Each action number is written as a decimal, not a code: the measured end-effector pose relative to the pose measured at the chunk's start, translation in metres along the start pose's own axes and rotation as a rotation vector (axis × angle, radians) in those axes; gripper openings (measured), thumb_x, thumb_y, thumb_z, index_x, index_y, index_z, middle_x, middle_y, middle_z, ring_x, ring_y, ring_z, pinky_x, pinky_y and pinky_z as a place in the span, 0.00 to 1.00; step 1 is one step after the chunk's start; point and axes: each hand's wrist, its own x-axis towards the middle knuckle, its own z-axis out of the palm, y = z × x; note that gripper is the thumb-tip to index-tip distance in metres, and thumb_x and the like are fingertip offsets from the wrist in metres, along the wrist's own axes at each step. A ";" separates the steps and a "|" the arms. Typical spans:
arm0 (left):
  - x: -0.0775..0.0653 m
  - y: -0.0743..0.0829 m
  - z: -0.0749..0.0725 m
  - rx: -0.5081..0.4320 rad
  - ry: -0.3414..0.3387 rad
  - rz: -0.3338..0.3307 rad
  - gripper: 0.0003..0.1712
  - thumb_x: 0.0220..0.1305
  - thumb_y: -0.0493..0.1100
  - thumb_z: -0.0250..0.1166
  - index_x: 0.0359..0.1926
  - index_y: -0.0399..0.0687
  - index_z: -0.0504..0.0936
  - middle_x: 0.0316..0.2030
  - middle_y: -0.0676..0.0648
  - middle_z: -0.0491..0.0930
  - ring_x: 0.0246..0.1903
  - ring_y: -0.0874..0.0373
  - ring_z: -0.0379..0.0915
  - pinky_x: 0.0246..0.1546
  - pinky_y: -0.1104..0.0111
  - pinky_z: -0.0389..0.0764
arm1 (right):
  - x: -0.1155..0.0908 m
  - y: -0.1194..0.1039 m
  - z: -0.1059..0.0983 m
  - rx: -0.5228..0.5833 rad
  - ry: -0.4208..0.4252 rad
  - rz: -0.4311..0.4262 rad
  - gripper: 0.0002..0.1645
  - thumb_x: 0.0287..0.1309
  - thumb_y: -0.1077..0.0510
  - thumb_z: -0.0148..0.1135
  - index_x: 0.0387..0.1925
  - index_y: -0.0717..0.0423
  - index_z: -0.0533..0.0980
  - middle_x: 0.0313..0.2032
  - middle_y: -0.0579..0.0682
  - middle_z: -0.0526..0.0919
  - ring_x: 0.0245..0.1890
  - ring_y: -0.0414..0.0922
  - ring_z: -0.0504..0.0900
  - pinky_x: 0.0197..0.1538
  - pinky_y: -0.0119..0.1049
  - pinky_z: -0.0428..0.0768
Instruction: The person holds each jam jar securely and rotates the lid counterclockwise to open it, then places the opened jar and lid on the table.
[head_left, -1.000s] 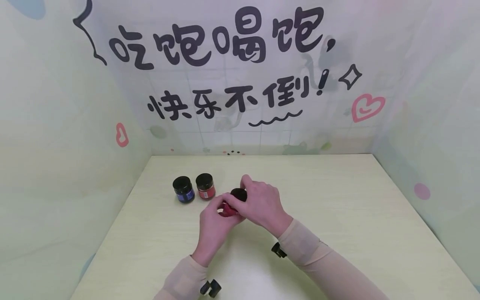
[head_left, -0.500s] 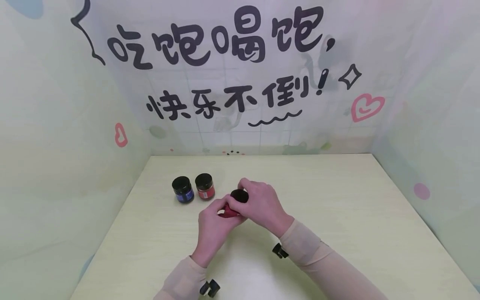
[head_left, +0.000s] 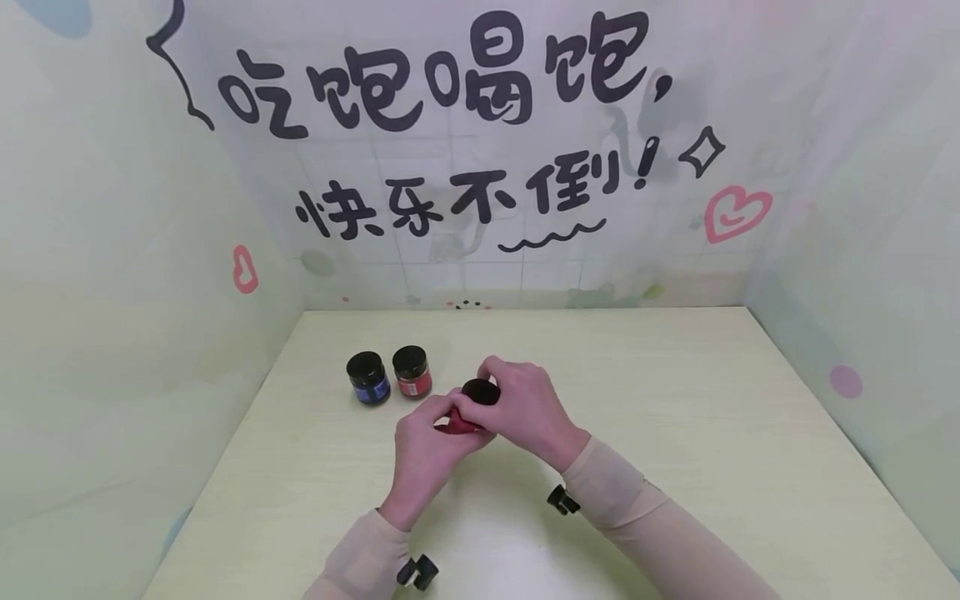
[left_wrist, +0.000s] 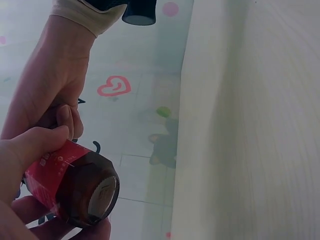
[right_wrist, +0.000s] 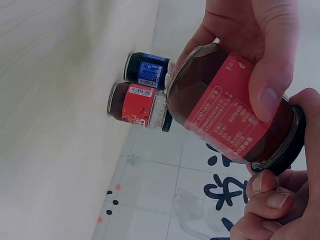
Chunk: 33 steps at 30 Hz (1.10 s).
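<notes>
Near the middle of the table both hands are on one glass jar (head_left: 461, 422) with dark contents, a red label and a black lid (head_left: 481, 392). My left hand (head_left: 427, 446) grips the jar's body; its thumb lies across the label in the right wrist view. My right hand (head_left: 525, 408) holds the lid around its rim with thumb and curled fingers. The lid sits on the jar's mouth. In the left wrist view the jar (left_wrist: 82, 190) is tilted, its base toward the camera, and it is held above the table.
Two lidded jars stand upright at the back left of the table (head_left: 675, 400): a blue-labelled jar (head_left: 368, 379) and a red-labelled jar (head_left: 412, 372), side by side. Printed fabric walls (head_left: 480, 275) enclose the table at the back and both sides.
Both hands stay in nearly the same place on the jar. The right fingers have shifted slightly, and a little more of the lid's top shows. The two standing jars have not moved.
</notes>
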 end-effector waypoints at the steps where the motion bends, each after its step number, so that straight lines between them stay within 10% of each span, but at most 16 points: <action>1: 0.000 0.000 0.000 -0.007 -0.005 -0.005 0.16 0.43 0.51 0.84 0.33 0.73 0.86 0.31 0.66 0.82 0.31 0.67 0.78 0.30 0.67 0.78 | 0.000 0.001 0.000 0.001 0.004 -0.001 0.19 0.52 0.39 0.71 0.28 0.47 0.77 0.20 0.37 0.79 0.19 0.34 0.73 0.24 0.27 0.73; 14: -0.001 -0.001 -0.002 -0.080 -0.064 -0.052 0.17 0.44 0.47 0.83 0.35 0.73 0.87 0.32 0.61 0.82 0.31 0.55 0.82 0.31 0.66 0.84 | -0.003 0.005 0.004 0.016 0.066 -0.084 0.14 0.48 0.44 0.72 0.27 0.48 0.80 0.19 0.37 0.79 0.18 0.33 0.72 0.23 0.25 0.72; 33: 0.001 -0.001 -0.004 -0.060 -0.042 0.068 0.21 0.44 0.45 0.83 0.42 0.68 0.88 0.31 0.64 0.82 0.30 0.57 0.81 0.34 0.69 0.84 | -0.003 0.008 0.004 0.053 0.098 -0.162 0.15 0.47 0.46 0.73 0.29 0.51 0.80 0.19 0.38 0.78 0.17 0.32 0.71 0.22 0.24 0.72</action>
